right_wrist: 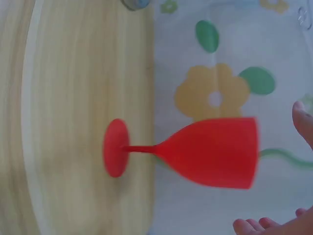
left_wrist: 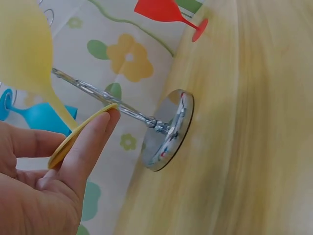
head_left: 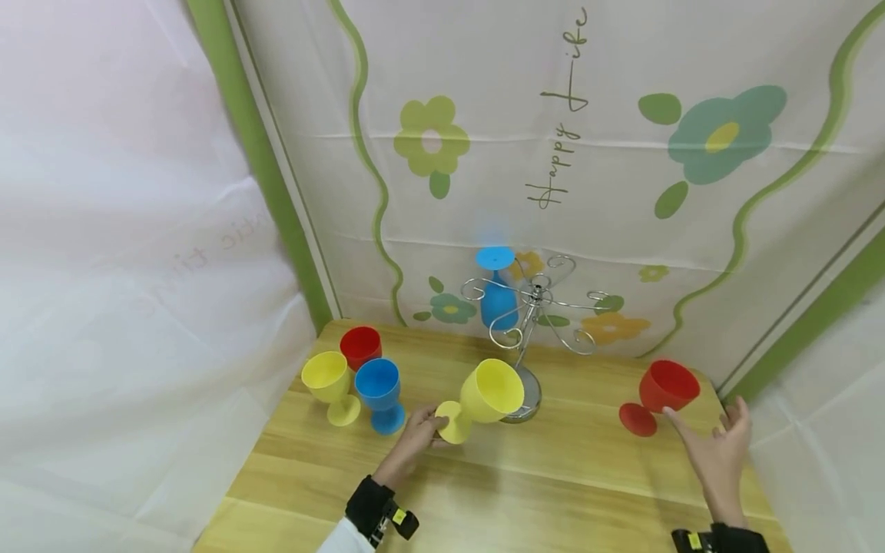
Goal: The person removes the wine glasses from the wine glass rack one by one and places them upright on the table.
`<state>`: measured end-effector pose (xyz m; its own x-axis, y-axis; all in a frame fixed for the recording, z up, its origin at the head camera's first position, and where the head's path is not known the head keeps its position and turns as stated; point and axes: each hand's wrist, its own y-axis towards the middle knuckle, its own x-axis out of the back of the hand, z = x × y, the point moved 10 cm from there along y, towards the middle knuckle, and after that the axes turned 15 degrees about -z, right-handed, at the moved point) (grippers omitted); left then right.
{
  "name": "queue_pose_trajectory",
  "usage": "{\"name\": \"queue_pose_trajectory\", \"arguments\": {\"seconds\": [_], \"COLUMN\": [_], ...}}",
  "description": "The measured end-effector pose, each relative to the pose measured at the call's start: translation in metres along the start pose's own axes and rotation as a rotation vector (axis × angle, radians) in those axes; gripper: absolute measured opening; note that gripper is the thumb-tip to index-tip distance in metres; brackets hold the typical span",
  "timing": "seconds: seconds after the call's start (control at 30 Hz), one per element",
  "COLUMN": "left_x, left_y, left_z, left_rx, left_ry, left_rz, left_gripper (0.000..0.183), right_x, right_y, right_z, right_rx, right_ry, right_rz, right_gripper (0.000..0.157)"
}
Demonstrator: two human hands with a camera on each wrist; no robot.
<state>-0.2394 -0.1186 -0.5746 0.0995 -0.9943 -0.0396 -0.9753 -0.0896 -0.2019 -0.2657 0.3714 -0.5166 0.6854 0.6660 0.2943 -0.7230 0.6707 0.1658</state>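
My left hand (head_left: 418, 432) pinches the foot of a yellow goblet (head_left: 478, 395) between thumb and fingers. The goblet tilts above the table, its bowl overlapping the metal rack's round base in the head view. In the left wrist view, the fingers lie along both faces of the yellow foot (left_wrist: 82, 136). On the right, my right hand (head_left: 720, 455) has its thumb and fingers spread beside an upright red goblet (head_left: 664, 390). That goblet (right_wrist: 215, 152) stands on its foot in the right wrist view, with the fingertips near its rim.
A chrome rack (head_left: 531, 326) with curled arms stands at the table's back. From it hangs an upside-down blue goblet (head_left: 499, 303). At the left stand a yellow goblet (head_left: 328, 380), a red goblet (head_left: 361, 349) and a blue goblet (head_left: 380, 392). Printed curtains (head_left: 484, 92) surround the wooden table (head_left: 546, 484).
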Motion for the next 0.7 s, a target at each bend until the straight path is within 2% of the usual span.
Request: {"name": "queue_pose_trajectory", "arguments": {"seconds": [0.13,0.2,0.27,0.33,0.43,0.5,0.6,0.7], "left_x": [-0.003,-0.006,-0.008,-0.012,-0.025,-0.034,-0.047,-0.051], "left_y": [-0.002,-0.003,-0.005,-0.007,-0.011,-0.014,-0.017,-0.018], "left_z": [0.006,0.006,0.004,0.003,0.000,-0.003,-0.003,-0.001], "left_rx": [0.004,0.004,0.001,-0.001,-0.003,-0.006,-0.002,0.004], "left_ry": [-0.002,-0.001,0.000,0.000,-0.010,-0.023,-0.041,-0.049], "left_rz": [0.014,0.018,0.016,0.017,0.050,0.077,0.099,0.093], "left_gripper": [0.036,0.035,0.034,0.033,0.033,0.033,0.031,0.029], "right_x": [0.010,0.004,-0.014,-0.039,-0.075,-0.095,-0.113,-0.126], "right_y": [-0.031,-0.052,-0.073,-0.094,-0.131,-0.156,-0.184,-0.200], "right_z": [0.040,0.053,0.060,0.064,0.072,0.081,0.092,0.102], "right_rx": [0.199,0.286,0.312,0.319,0.343,0.400,0.416,0.378], "right_ry": [0.196,0.303,0.414,0.472,0.503,0.490,0.514,0.538], "right_rz": [-0.111,-0.087,0.039,0.214,0.499,0.654,0.802,0.857], "right_gripper": [0.079,0.071,0.072,0.081,0.098,0.106,0.110,0.108]}}
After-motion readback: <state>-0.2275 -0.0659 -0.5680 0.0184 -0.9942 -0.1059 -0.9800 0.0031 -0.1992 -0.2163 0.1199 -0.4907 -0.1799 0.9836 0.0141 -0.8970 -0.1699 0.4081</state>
